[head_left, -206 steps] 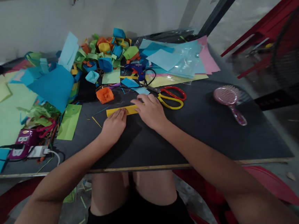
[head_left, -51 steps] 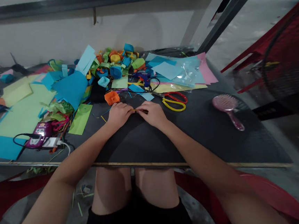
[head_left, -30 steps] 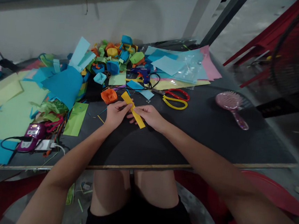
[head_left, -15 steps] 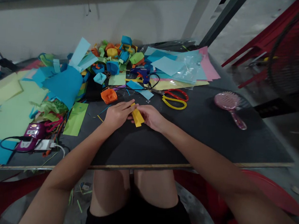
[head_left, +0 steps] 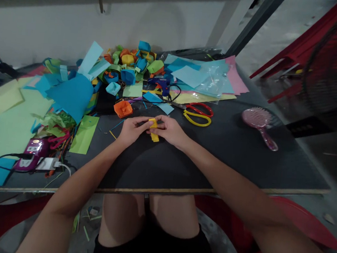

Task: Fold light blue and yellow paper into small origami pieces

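Note:
Between my two hands is a small folded piece of yellow paper (head_left: pixel 155 136), held just above the dark tabletop. My left hand (head_left: pixel 132 130) pinches its upper left side with thumb and fingers. From the right, my right hand (head_left: pixel 169 131) grips it, the thumb lying across its front. Part of the paper is hidden behind the fingers. Just beyond my left hand sits an orange folded paper box (head_left: pixel 123 108). Scissors (head_left: pixel 198 114) with one red and one yellow handle lie past my right hand.
A heap of colourful folded paper pieces (head_left: pixel 132 62) lies against the wall, beside a blue glue gun (head_left: pixel 163 85). Paper sheets (head_left: pixel 190 75) are at the back right. A pink hairbrush (head_left: pixel 259 120) lies right, a green sheet (head_left: pixel 84 135) and purple device (head_left: pixel 35 152) left.
The yellow paper has turned more upright and looks narrower. My left fingers have moved from lying over it to pinching its top, and my right thumb has come across its front.

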### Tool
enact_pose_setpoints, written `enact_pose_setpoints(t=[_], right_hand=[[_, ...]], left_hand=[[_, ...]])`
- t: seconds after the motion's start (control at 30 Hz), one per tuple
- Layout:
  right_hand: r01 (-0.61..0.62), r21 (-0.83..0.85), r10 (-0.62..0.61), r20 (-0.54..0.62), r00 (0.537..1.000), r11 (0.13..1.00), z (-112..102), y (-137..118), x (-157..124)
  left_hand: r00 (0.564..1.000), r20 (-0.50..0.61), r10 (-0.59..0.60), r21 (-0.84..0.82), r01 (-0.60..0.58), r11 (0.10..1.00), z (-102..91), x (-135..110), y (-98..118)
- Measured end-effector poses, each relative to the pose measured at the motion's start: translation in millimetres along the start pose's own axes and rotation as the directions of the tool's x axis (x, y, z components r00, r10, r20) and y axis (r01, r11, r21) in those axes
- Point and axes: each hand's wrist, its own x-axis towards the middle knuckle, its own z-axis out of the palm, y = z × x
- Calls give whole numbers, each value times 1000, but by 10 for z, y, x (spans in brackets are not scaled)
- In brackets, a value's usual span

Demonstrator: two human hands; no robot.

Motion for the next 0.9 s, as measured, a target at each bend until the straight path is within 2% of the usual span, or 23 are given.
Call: enact_pose_setpoints(t=[0.1,0.2,0.27,0.6,0.9], right_hand=[[-72,1,72,21,997,997,22,-8,-2],[-152,-31,153,37,988,988,41,-44,-13],[-172,-51,174,37,984,984,52,-71,-24],[-189,-30,190,33,981,981,97,-109,-30],[-184,16,181,123,976,983,27,-105,-9]], left_hand=[[996,-73,-49,-62,44,997,19,9,-8],[963,-209,-170,-170,136,976,25,36,-19],[945,-260,-200,-214,146,966,20,54,-17],[929,-240,-282,-259,219,941,-7,51,13],[939,-156,-306,-260,260,930,-44,65,12]])
